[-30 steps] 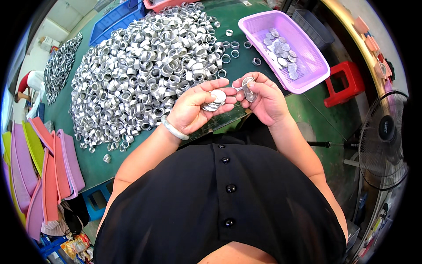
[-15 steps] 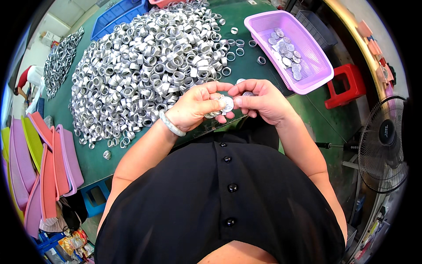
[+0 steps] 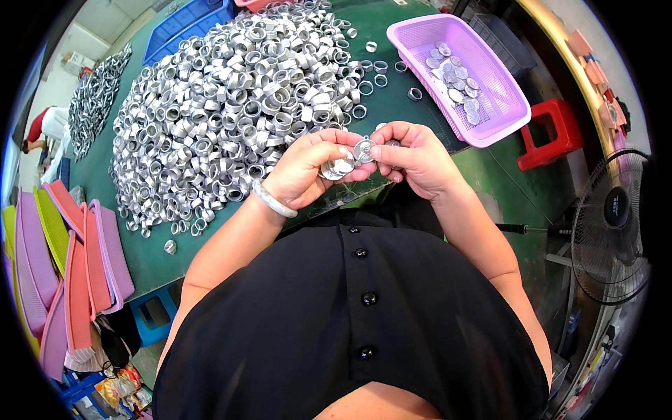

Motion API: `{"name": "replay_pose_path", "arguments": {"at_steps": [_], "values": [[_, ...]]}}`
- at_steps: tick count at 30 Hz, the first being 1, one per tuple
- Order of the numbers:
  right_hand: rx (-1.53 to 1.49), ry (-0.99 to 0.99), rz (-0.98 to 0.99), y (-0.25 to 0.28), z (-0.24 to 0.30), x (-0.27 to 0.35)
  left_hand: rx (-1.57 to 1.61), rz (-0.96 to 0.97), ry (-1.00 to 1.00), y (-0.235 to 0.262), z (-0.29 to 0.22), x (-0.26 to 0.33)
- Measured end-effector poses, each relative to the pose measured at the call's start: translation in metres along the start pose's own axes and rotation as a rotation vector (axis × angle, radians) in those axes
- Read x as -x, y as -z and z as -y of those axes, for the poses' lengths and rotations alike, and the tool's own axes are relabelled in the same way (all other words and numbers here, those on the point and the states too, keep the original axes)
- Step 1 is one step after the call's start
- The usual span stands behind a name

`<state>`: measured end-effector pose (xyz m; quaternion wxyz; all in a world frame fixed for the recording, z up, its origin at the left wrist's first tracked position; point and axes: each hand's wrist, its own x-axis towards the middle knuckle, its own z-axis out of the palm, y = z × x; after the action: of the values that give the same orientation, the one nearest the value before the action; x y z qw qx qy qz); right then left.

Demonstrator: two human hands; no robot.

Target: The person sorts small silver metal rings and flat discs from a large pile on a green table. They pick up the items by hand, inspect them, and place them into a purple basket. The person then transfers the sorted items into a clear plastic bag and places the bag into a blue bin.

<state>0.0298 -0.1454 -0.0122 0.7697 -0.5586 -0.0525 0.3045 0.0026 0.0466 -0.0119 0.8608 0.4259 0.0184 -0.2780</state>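
Observation:
My left hand point(image 3: 308, 171) holds a small stack of silver metal caps point(image 3: 338, 168) over the near edge of the green table point(image 3: 402, 112). My right hand point(image 3: 413, 157) pinches one round silver cap point(image 3: 364, 150) between thumb and fingers, right against the left hand's fingertips. A big heap of silver metal rings point(image 3: 231, 112) covers the table just beyond my left hand. A purple plastic basket point(image 3: 490, 122) with several finished silver caps point(image 3: 455, 80) in it stands at the back right.
Loose rings point(image 3: 381, 70) lie between heap and basket. Stacked pink, purple and yellow trays point(image 3: 63, 273) lean at the left. A red stool point(image 3: 553, 133) and a black fan point(image 3: 616, 224) stand on the right. Another ring pile point(image 3: 94, 98) and a person point(image 3: 45, 126) are far left.
My hands have come closer together and slightly toward me. The right hand's cap now sits against the left hand's fingertips. The view has shifted a little.

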Motion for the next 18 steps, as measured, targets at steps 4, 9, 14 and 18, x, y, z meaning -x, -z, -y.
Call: {"name": "replay_pose_path", "arguments": {"at_steps": [4,9,14,18], "values": [[-0.058,0.003,0.016,0.005,-0.0015,-0.0021,0.032,0.061,-0.003,0.0012,-0.0003,-0.0006],[-0.118,0.018,-0.012,0.0073,-0.0032,-0.0033,0.016,0.079,0.0,0.0039,0.0013,-0.0011],[-0.267,0.038,-0.054,0.0087,-0.0001,-0.0042,0.018,0.068,-0.016,0.0032,0.0026,-0.0017],[-0.264,0.039,-0.044,0.0092,0.001,-0.0042,-0.018,0.072,-0.014,0.0041,0.0019,-0.0022]]}}
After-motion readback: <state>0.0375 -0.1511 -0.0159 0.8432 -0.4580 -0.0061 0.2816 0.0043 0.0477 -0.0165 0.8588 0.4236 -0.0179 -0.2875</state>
